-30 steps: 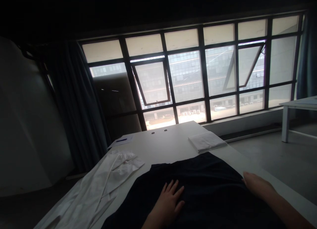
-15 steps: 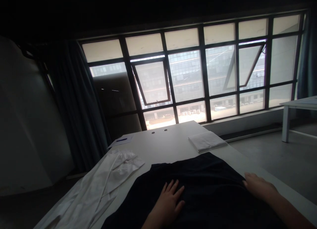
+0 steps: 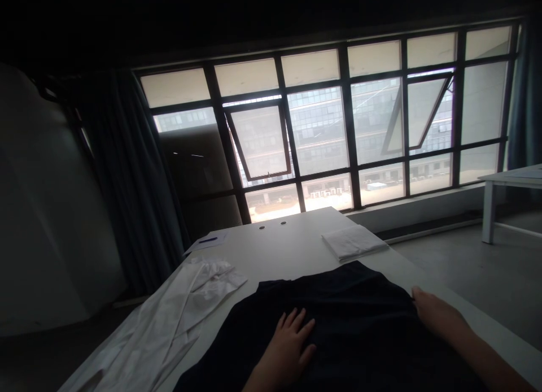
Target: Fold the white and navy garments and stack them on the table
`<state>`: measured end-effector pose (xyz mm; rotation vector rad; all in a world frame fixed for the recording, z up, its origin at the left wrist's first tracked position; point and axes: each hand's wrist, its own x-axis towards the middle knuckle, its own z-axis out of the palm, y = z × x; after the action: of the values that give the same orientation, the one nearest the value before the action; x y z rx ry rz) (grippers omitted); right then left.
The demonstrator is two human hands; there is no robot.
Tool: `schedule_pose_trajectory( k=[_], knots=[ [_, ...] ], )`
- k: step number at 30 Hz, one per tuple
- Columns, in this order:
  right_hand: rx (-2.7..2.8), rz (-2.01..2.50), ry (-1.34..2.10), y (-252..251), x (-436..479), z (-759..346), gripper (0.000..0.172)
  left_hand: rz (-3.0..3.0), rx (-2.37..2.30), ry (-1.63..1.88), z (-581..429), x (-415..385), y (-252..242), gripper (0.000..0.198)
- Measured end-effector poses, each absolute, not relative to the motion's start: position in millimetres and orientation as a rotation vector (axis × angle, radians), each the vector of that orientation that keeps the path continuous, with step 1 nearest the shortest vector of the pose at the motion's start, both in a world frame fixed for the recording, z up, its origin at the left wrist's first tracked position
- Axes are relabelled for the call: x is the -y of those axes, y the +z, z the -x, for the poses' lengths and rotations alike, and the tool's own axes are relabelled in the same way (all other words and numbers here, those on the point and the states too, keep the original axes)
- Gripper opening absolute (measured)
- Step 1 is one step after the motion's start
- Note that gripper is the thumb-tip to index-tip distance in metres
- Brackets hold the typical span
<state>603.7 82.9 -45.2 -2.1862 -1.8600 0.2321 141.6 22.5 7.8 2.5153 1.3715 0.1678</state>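
Note:
A dark navy garment is spread over the near part of the white table, its lower part running out of the picture. My left hand rests flat on the cloth near the middle, fingers spread. At the garment's right edge, my right hand has its fingers curled over the cloth and pinches it; the fingertips are partly hidden. Left of the garment lies a loosely laid white garment with wrinkles. A folded white cloth sits just beyond the dark one, toward the right edge.
Paper with a dark pen on it is at the table's far left corner. Past the table are windows, two panes tilted out, and a dark curtain. A second white table stands at the right.
My right hand has shifted slightly left and its fingers have closed on the garment's edge, which they rested on before. The left hand stays put.

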Motion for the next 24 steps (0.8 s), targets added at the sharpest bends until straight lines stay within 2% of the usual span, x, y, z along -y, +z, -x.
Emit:
schedule_pose_trajectory(
  k=[6, 9, 14, 20, 24],
  knots=[
    [1.774, 2.054, 0.234, -38, -92, -600, 0.024, -2.634, -1.194, 0.344, -153, -14, 21, 0.049],
    [1.747, 2.068, 0.287, -41, -94, -604, 0.028, -2.552, -1.164, 0.274, -154, -12, 19, 0.054],
    [1.703, 2.157, 0.489, -54, -96, -616, 0.045, -2.485, -1.171, 0.184, -151, -14, 14, 0.060],
    [1.698, 1.799, 0.409, -52, -98, -609, 0.044, -2.494, -1.162, 0.183, -148, -17, 11, 0.061],
    [1.578, 1.704, 0.464, -47, -101, -605, 0.036, -2.515, -1.152, 0.199, -145, -20, 3, 0.061]
  ],
)
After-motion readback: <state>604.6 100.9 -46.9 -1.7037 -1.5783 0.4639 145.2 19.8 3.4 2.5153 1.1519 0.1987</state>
